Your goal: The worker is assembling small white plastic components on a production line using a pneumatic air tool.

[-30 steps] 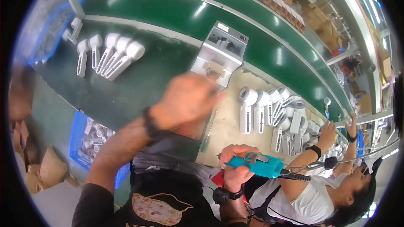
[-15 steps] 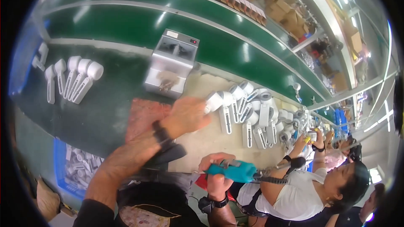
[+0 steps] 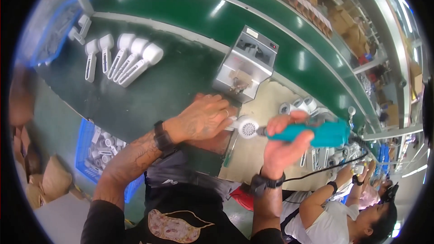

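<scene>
My left hand (image 3: 203,117) is closed around the handle of a white handheld fan (image 3: 248,127), whose round grille head faces up over the mat. My right hand (image 3: 287,147) grips a teal electric screwdriver (image 3: 330,133), held sideways. The driver's tip is at the right rim of the grille; whether it touches cannot be told. Just beyond my hands stands a grey metal screw feeder (image 3: 246,70). A red mat (image 3: 212,144) lies partly under my left hand. To the right are several more white fan bodies (image 3: 312,106), partly behind the driver.
Several white fan bodies (image 3: 129,58) lie fanned out on the green bench at the left. A blue crate (image 3: 83,149) of white parts stands below the bench edge. The driver's black cord (image 3: 316,175) curves rightward. A co-worker (image 3: 332,217) sits close on the right.
My left hand, empty-looking by the fan pile before, now holds a fan at the mat. My right hand has raised the screwdriver to its grille. The view has shifted left.
</scene>
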Motion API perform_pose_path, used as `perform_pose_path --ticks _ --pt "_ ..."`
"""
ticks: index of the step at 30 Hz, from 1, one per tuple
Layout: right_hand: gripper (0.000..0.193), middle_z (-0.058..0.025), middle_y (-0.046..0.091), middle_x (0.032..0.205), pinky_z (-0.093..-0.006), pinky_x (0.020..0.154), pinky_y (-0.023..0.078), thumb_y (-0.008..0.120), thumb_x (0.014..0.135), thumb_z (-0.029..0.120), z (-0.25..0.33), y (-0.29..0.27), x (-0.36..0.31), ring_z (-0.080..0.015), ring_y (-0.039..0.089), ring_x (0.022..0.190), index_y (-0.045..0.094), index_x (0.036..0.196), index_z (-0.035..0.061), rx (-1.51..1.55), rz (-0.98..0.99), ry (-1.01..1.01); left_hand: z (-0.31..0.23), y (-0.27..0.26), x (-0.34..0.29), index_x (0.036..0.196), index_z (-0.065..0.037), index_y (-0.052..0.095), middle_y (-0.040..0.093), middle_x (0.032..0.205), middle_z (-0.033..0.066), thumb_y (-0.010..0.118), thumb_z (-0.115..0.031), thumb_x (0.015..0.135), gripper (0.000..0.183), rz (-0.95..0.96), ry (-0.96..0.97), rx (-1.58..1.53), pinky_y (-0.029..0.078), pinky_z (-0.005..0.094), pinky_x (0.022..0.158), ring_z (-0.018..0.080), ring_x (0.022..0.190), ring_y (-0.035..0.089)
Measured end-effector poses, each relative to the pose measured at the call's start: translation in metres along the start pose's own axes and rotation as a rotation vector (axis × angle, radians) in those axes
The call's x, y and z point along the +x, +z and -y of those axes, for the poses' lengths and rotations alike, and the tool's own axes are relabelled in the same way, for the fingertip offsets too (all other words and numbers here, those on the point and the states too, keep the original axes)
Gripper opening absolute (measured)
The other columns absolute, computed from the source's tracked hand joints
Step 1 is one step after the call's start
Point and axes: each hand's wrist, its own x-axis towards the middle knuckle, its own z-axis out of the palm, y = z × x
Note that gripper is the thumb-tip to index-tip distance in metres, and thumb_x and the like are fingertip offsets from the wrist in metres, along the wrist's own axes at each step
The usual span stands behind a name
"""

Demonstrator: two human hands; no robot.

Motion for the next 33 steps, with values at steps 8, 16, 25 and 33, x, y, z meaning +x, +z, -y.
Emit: perform_pose_path --ticks 8,16,25,33 --pt "0.038 -0.0043 0.058 0.071 -0.0278 0.060 0.044 0.049 0.106 0.037 -0.063 0.053 0.067 -0.0138 0.057 0.066 0.056 0.110 -0.0007 -0.379 0.079 -0.004 0.019 0.010 -0.014 0.124 -0.012 0.066 0.060 0.102 0.0032 0.068 -0.035 0.092 0.040 -0.098 0.126 0.049 0.047 0.0370 0.087 0.0220 0.095 0.057" --pt "0.035 -0.0058 0.058 0.072 -0.0290 0.059 0.045 0.054 0.105 0.036 -0.096 0.047 0.068 -0.0153 0.057 0.064 0.055 0.107 0.0002 -0.276 0.136 -0.045 0.019 0.016 -0.011 0.122 -0.014 0.068 0.060 0.099 0.0028 0.069 -0.037 0.091 0.039 -0.098 0.074 0.044 0.046 0.0379 0.089 0.0222 0.096 0.056" --pt "0.052 -0.0070 0.055 0.071 -0.0319 0.057 0.046 0.056 0.101 0.048 -0.045 0.030 0.028 -0.0173 0.054 0.060 0.055 0.110 -0.0026 -0.236 0.070 0.065 0.022 0.018 -0.010 0.121 -0.013 0.068 0.059 0.102 0.0040 0.070 -0.037 0.089 0.040 -0.144 0.081 0.044 0.046 0.0385 0.085 0.0240 0.095 0.056" --pt "0.052 -0.0074 0.055 0.071 -0.0329 0.058 0.047 0.059 0.100 0.047 -0.054 0.023 0.015 -0.0185 0.054 0.059 0.053 0.111 -0.0035 -0.271 0.083 0.092 0.021 0.016 -0.011 0.124 -0.014 0.065 0.059 0.102 0.0044 0.069 -0.039 0.091 0.042 -0.111 0.075 0.065 0.046 0.0383 0.086 0.0241 0.096 0.055"
